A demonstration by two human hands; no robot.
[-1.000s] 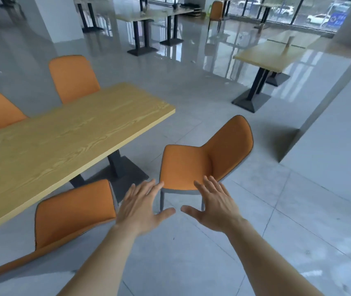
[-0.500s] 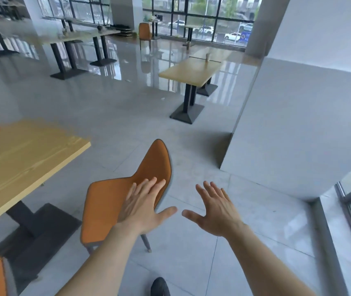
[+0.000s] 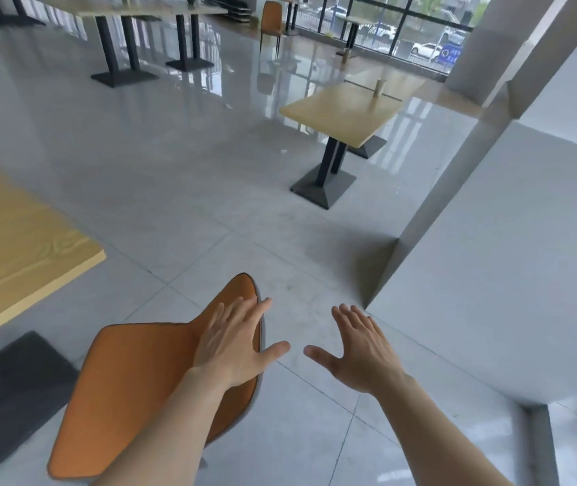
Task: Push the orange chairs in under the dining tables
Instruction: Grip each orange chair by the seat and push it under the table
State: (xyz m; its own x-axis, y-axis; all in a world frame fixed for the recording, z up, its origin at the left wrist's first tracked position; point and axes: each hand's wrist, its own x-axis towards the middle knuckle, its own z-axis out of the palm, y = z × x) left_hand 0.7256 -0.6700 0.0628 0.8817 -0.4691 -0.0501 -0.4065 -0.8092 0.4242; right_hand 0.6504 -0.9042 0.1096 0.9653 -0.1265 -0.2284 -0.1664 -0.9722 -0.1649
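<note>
Down low, an orange chair (image 3: 129, 391) stands on the grey floor (image 3: 181, 191) just right of the wooden dining table (image 3: 17, 240), its seat toward the table and not yet under it. The left hand (image 3: 234, 342) hovers over the chair's backrest with fingers spread and straight; whether it touches is unclear. The right hand (image 3: 360, 349) is held out flat over bare floor, grasping nothing.

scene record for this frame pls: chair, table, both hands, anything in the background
chair: orange, out on the floor, right of the table, not tucked under
table: wood top, left edge of view, dark base below
left hand: fingers straight, over the chair back; contact unclear
right hand: open, over bare floor, holding nothing
far table: cup on it
far chair: orange, by the windows
</note>
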